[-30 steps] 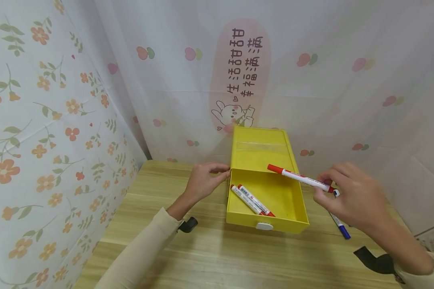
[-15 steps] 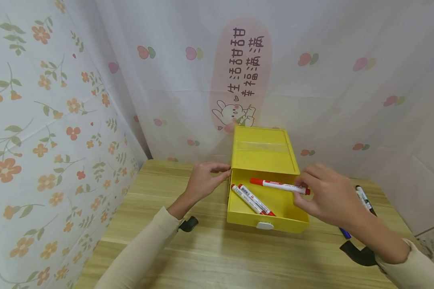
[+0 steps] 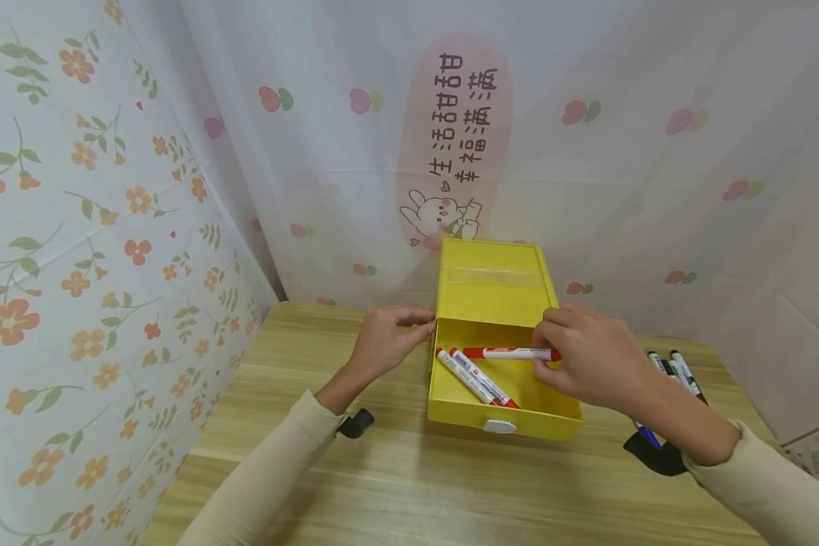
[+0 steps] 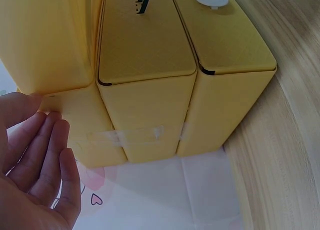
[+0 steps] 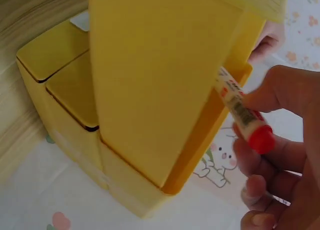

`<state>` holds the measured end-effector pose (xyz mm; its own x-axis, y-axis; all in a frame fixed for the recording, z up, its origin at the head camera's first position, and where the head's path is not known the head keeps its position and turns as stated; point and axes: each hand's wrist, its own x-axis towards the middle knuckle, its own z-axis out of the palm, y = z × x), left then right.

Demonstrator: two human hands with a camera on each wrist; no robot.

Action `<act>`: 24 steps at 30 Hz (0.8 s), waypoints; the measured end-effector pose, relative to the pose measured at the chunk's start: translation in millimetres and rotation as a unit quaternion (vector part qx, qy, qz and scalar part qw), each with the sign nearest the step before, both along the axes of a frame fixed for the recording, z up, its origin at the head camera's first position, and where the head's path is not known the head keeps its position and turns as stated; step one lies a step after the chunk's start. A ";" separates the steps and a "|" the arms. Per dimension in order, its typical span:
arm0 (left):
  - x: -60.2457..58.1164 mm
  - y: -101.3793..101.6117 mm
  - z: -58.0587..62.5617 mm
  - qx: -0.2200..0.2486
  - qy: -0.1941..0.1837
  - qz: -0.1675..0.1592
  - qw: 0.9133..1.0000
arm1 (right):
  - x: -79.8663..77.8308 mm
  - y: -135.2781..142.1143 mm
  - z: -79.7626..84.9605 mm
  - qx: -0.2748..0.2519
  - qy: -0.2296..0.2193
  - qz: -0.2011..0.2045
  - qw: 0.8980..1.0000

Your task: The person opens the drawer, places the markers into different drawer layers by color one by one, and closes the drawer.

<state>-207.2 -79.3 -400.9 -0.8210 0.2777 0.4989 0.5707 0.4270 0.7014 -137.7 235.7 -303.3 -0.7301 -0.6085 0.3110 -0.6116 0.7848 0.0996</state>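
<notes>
A yellow desktop drawer unit (image 3: 494, 296) stands against the back curtain, its top drawer (image 3: 546, 428) pulled out. Two white markers with red caps (image 3: 465, 377) lie slanted inside that drawer. My right hand (image 3: 590, 356) pinches a third red marker (image 3: 519, 353) by its near end, over the drawer, and it lies roughly level. In the right wrist view the red end (image 5: 261, 140) sticks out between thumb and fingers. My left hand (image 3: 384, 345) touches the unit's left side with thumb and fingertips; the left wrist view shows the fingers (image 4: 68, 180) extended by the drawer's corner.
Black-capped markers (image 3: 685, 371) and a blue-ended marker (image 3: 647, 434) lie on the wooden table (image 3: 355, 485) to the right, partly behind my right forearm. Two closed drawers (image 4: 145, 44) sit below the pulled-out one. A flowered curtain (image 3: 109, 227) hangs at the left.
My right hand has moved left with the red marker, from beside the drawer to over it, and the marker has come lower and levelled out. The left hand stays put.
</notes>
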 end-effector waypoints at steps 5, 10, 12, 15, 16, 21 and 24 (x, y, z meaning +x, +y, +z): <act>0.0 0.0 -0.2 -0.003 0.002 0.003 1.000 | -1.0 -8.7 7.1 0.036 -0.037 -0.014 0.999; 0.9 0.0 0.3 -0.004 0.000 0.006 1.000 | -0.9 -18.6 12.5 0.083 -0.072 -0.026 0.994; 1.3 0.2 0.9 -0.005 0.000 0.006 1.000 | -0.8 -22.2 12.6 0.103 -0.085 -0.031 0.991; 1.6 0.6 1.1 -0.005 -0.001 0.006 1.000 | -0.9 -28.3 12.2 0.131 -0.103 -0.041 0.985; 1.6 0.7 1.1 -0.005 -0.001 0.006 1.000 | -0.8 -30.3 12.0 0.141 -0.107 -0.044 0.983; 1.6 1.1 0.7 -0.006 0.003 0.008 1.000 | -1.9 -39.4 10.1 0.194 -0.134 -0.062 0.970; 1.7 1.2 0.5 -0.006 0.003 0.008 1.000 | -3.1 -42.8 8.5 0.217 -0.145 -0.062 0.963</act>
<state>-205.6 -78.1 -400.3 -0.8219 0.2714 0.5009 0.5686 0.4447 0.6920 -140.8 192.9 -294.8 -0.8233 -0.5381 -0.1806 -0.5676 0.7764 0.2739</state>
